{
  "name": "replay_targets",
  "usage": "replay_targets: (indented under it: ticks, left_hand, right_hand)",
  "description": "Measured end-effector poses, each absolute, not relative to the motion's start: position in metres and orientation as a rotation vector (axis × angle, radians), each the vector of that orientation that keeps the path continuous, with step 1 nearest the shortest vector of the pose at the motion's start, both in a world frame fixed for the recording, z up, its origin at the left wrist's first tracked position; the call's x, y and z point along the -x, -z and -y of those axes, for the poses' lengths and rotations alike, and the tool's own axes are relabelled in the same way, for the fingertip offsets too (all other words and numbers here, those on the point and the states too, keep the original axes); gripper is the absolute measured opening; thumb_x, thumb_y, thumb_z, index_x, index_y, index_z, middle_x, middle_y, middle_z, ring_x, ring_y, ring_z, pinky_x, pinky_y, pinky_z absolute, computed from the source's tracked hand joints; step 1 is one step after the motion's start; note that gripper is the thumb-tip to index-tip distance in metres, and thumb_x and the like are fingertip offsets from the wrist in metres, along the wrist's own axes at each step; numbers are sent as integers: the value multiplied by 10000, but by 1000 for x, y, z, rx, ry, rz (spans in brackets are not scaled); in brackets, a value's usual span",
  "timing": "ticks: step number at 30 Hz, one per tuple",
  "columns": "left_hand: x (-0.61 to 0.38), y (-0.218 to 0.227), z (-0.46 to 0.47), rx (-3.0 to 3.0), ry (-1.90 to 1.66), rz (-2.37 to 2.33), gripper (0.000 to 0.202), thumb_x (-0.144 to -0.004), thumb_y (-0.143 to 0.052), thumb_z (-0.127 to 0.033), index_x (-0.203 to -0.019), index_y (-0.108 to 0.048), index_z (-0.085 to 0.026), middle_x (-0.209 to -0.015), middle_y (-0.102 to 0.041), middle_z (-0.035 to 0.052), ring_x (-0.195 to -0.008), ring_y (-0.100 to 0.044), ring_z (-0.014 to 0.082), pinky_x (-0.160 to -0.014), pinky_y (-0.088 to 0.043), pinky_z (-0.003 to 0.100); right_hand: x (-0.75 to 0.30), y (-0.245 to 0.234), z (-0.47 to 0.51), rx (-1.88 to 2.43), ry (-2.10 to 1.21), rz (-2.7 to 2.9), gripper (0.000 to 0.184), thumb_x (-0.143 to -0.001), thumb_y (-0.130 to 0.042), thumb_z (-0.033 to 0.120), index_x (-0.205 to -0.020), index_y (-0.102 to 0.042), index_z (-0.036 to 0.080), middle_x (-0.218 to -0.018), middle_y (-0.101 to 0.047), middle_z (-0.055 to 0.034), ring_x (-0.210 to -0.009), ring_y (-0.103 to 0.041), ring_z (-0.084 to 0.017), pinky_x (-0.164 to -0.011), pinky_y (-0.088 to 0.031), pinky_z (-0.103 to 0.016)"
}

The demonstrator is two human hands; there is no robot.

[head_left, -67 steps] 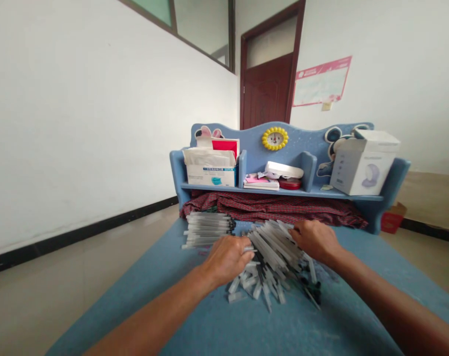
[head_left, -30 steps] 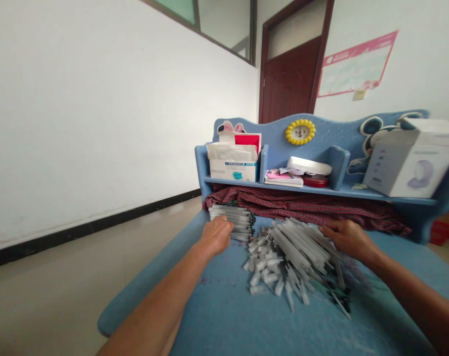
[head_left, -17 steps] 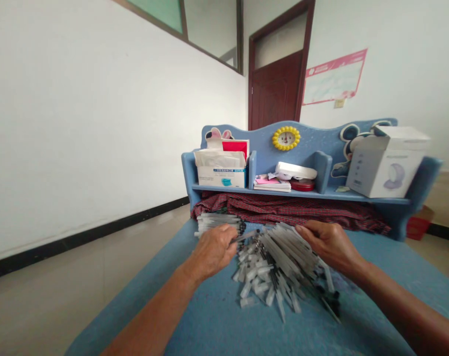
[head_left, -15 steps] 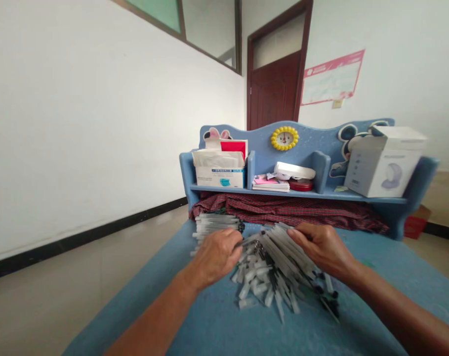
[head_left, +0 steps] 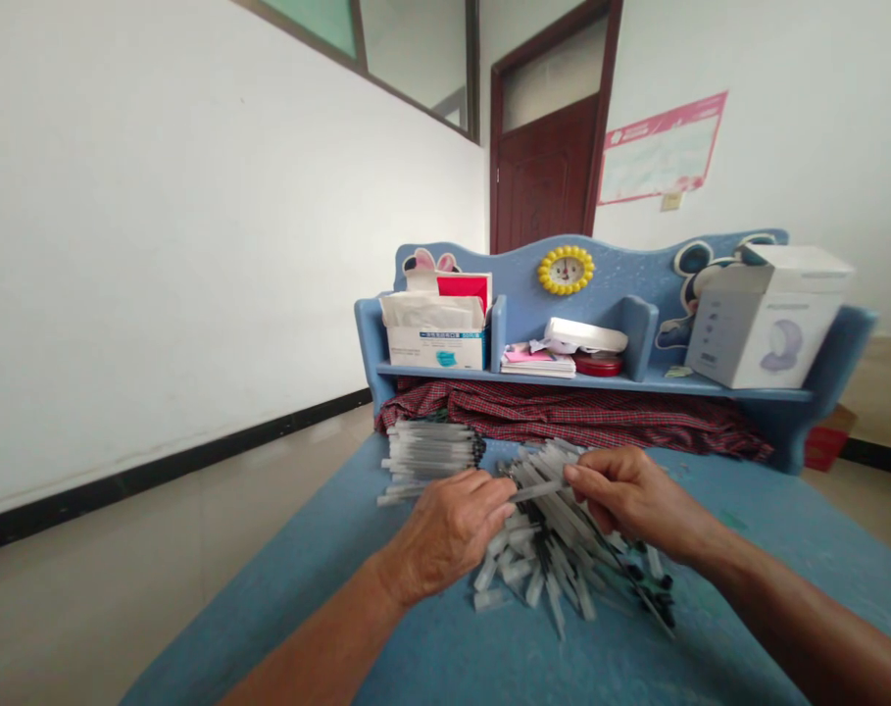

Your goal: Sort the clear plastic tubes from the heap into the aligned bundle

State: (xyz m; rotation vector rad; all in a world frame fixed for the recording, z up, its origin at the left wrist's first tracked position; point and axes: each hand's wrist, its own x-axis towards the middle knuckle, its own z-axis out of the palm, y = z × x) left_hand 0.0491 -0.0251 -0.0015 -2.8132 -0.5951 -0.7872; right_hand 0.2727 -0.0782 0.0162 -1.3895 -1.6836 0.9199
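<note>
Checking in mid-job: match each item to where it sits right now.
Items
1. Tidy bundle of clear plastic tubes
2. Loose heap of tubes
3. Single tube
4. Face-mask box

Places
A. Pinched in the fingers of the right hand
B. On the blue shelf
C. At the foot of the plaid cloth
D. On the blue mat, below the left hand

Pairs: 1-C, 2-D, 3-A, 4-B

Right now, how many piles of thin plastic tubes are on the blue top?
2: a neat stack back left, and a messy heap between the left hand and right hand. Hands may hide more.
</note>
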Motion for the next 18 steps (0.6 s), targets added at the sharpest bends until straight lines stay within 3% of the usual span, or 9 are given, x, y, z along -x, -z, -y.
replay_targets:
  ticks: [4,9,14,18]
  left_hand:
    - [-52,3,27,2853,812,591,237,-948,-357,-223,-958,-581,-149,-751,-624,38,-683,-571,149,-625,-427,237]
    - [-53,5,28,2883,818,599,256,-953,-344,-232,-942,-586,-149,-724,-620,33,-658,-569,139,-605,-416,225]
    - [-54,5,27,2858,875,580,277,-959,-337,-238,-913,-593,-141,-731,-629,39,-662,-578,140,-614,-419,225]
    - [-54,5,25,2844,884,575,287,-961,-337,-251,-906,-597,-141,-723,-632,39,-651,-580,144,-603,-424,230]
  right_hand:
    - [-283,-14,78,1305,-1041,1660,393,-770,-570,498,-565,-497,171,-427,-485,39,-334,-328,-47,-340,-231,-185]
    - [-291,-11,74,1283,-1057,1718,279,-756,-620,436,-736,-584,161,-490,-539,40,-369,-432,-66,-367,-320,-180]
    - [-286,-11,74,1410,-857,1754,389,-868,-436,471,-613,-485,181,-394,-474,45,-310,-362,-54,-326,-242,-174]
    - [-284,-13,75,1388,-970,1716,304,-824,-509,423,-636,-463,188,-415,-494,52,-312,-366,-52,-325,-243,-171]
